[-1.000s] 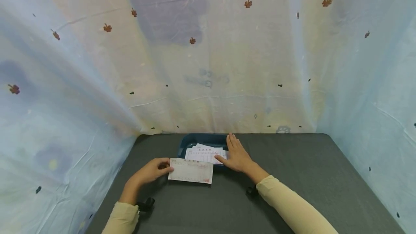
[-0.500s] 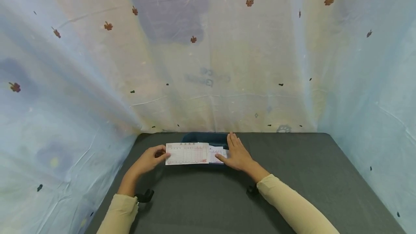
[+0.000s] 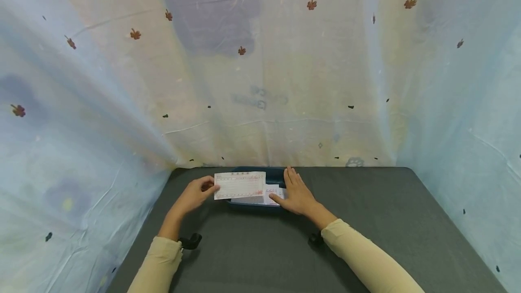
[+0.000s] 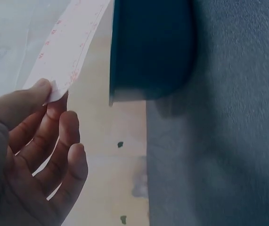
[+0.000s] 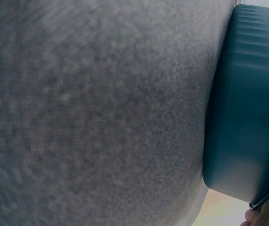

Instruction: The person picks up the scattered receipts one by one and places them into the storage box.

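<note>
My left hand [image 3: 194,196] pinches a white paper receipt [image 3: 240,186] with red print by its left edge. The receipt is held over the dark blue plastic bin [image 3: 275,175], covering the bin's left part in the head view. From the left wrist, thumb and index finger grip a corner of the receipt [image 4: 70,40], the other fingers loosely bent, beside the bin's wall [image 4: 153,52]. More printed slips [image 3: 271,189] lie in the bin. My right hand [image 3: 299,196] rests at the bin's right rim with fingers straight and the thumb reaching over the slips.
The bin stands at the far edge of a grey cloth-covered table [image 3: 260,252]. Right behind it hangs a pale patterned curtain [image 3: 260,139], which also closes off both sides. Black straps with camera mounts [image 3: 190,241] sit on the wrists.
My left hand has moved the receipt up and forward, from in front of the bin to above it, and slightly right in the last half second. The right hand stays at the rim.
</note>
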The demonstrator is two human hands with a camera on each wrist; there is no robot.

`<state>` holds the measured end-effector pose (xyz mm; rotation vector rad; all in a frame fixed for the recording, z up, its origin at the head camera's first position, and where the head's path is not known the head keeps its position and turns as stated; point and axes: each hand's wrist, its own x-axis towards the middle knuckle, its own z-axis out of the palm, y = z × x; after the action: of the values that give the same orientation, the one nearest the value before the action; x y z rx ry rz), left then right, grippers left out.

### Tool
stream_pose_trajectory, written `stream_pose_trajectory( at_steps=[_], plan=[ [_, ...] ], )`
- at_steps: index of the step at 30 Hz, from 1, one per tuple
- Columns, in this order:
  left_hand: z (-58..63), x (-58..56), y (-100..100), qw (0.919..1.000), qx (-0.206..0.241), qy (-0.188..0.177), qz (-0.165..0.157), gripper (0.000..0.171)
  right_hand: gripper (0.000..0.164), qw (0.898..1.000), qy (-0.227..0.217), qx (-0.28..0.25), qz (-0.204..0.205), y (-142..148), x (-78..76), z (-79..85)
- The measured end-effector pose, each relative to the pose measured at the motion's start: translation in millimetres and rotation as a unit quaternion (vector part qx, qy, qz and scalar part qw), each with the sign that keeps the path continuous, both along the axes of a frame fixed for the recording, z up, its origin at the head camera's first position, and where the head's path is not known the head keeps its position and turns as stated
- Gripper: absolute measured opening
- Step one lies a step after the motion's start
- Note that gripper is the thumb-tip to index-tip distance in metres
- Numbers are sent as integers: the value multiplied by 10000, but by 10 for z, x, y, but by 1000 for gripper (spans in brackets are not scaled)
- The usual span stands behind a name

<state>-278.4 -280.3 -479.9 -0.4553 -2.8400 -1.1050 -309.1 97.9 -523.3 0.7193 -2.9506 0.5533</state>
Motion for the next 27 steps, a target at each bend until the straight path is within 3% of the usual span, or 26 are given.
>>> stream_pose_trajectory(
  at_steps=[8,27],
  plan=[
    [-16,-111,209,9996,-178,68,188,15,111,10000,-3,-25,33,1,18,28],
    [-105,-238,586,9978,-494,-139,415,21,112,9999,-48,-45,76,11,-1,5]
  ],
)
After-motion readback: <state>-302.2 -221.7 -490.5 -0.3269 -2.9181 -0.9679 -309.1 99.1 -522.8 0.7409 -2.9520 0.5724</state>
